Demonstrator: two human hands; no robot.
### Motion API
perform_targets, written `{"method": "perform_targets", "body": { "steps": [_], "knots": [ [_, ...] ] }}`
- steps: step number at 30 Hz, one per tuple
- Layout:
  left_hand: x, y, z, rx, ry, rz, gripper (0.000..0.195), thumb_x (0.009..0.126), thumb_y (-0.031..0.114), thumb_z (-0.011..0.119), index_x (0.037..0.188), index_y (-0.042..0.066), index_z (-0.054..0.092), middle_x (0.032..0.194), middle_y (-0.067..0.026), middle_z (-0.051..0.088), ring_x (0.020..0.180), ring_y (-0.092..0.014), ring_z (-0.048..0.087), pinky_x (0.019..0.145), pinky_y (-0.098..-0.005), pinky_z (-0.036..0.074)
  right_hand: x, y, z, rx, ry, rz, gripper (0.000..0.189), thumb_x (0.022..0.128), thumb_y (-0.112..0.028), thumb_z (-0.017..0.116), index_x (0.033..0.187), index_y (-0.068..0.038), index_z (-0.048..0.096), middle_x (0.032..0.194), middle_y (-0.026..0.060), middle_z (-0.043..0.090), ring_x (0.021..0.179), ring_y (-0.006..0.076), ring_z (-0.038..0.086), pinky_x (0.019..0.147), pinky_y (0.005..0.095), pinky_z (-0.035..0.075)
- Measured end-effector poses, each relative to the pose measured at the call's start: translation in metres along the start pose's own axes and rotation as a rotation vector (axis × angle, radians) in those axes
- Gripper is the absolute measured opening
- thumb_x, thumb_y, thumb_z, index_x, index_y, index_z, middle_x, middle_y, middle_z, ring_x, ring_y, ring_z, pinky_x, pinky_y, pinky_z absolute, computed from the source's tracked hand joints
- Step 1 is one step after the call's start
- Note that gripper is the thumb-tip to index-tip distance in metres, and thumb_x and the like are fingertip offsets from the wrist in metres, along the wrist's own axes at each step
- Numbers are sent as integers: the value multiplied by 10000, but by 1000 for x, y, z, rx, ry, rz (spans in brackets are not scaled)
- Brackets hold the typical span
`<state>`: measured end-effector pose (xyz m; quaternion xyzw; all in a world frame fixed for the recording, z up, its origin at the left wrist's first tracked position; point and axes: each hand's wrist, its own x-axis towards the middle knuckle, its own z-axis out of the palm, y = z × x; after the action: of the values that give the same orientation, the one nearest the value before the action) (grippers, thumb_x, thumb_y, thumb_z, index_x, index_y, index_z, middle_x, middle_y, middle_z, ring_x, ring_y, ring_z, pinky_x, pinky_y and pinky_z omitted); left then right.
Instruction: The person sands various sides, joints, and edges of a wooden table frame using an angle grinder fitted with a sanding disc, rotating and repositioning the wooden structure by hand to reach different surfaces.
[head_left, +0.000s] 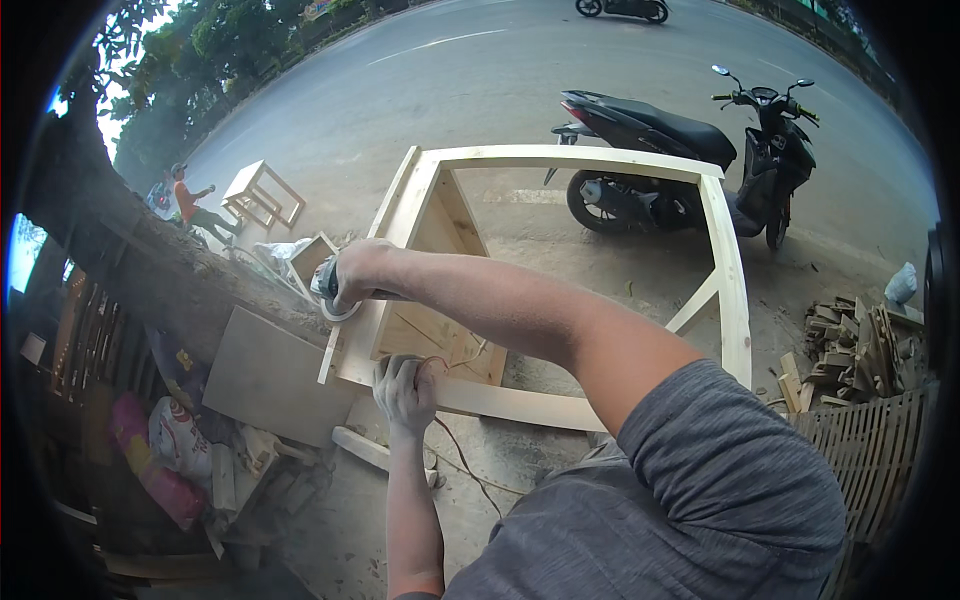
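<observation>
A large frame of pale wood (570, 156) with a boxed end lies before me. My right hand (361, 271) reaches across it and grips a handheld power sander or grinder (325, 279). The tool's round lower edge is against the outer board at the frame's left end; its working face is hidden. At the near left corner, my left hand (405, 391) is closed over the frame's edge. A thin cord (469, 463) runs below that hand. Pale dust coats both my hands. Inside the boxed end, a wooden panel (450, 217) shows.
A black motor scooter (660, 142) stands beyond the frame, near the road. Scrap wood (855, 349) is piled at right beside a slatted bamboo panel (870, 450). At left are a tree trunk (202, 262), a flat board (277, 367), a wooden stool frame (262, 195) and a person (191, 199).
</observation>
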<state>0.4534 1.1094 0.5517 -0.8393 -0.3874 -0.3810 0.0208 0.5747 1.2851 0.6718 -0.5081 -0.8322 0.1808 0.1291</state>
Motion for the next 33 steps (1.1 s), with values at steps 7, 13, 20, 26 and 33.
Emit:
{"method": "perform_targets", "body": {
  "steps": [7, 13, 20, 26, 33],
  "knots": [
    [-139, 18, 13, 95, 303, -143, 63, 1024, 52, 581, 1079, 24, 570, 1089, -141, 555, 1050, -332, 492, 943, -483, 384, -55, -141, 58, 75, -97, -174, 442, 651, -366, 788, 1064, -210, 815, 1040, 56, 787, 987, 260, 747, 806, 388, 591],
    [-375, 21, -19, -170, 200, -1135, 288, 1113, 241, 492, 1180, -24, 585, 1067, -165, 607, 1032, -328, 612, 946, -453, 492, -131, -224, 119, 433, -53, -269, 427, 652, -305, 766, 1067, -212, 801, 1091, 92, 777, 1007, 277, 751, 852, 401, 594],
    [-490, 117, -85, -360, 35, -1313, 463, 1122, 396, 418, 1301, -1, 576, 1174, -157, 617, 1074, -311, 609, 996, -470, 470, -254, -204, 242, 794, 17, 15, 839, 700, -354, 865, 1286, 111, 484, 947, 217, 738, 918, 392, 744, 808, 461, 600],
    [-496, 225, -104, -1035, 47, -1528, 588, 1116, 492, 360, 1396, 9, 544, 1320, -178, 607, 1187, -303, 597, 1050, -471, 444, -412, -75, 363, 690, -125, 328, 825, 755, -497, 830, 1257, 75, 510, 1049, 279, 716, 1000, 445, 709, 870, 510, 572],
    [-464, 220, -147, -1828, 222, -1536, 717, 1109, 588, 301, 1491, 19, 511, 1466, -199, 597, 1300, -296, 585, 1105, -473, 418, -671, 89, 424, 511, -151, 1010, 894, 730, -532, 821, 1327, 67, 533, 1129, 314, 707, 1068, 461, 692, 933, 505, 549]
  ]
}}
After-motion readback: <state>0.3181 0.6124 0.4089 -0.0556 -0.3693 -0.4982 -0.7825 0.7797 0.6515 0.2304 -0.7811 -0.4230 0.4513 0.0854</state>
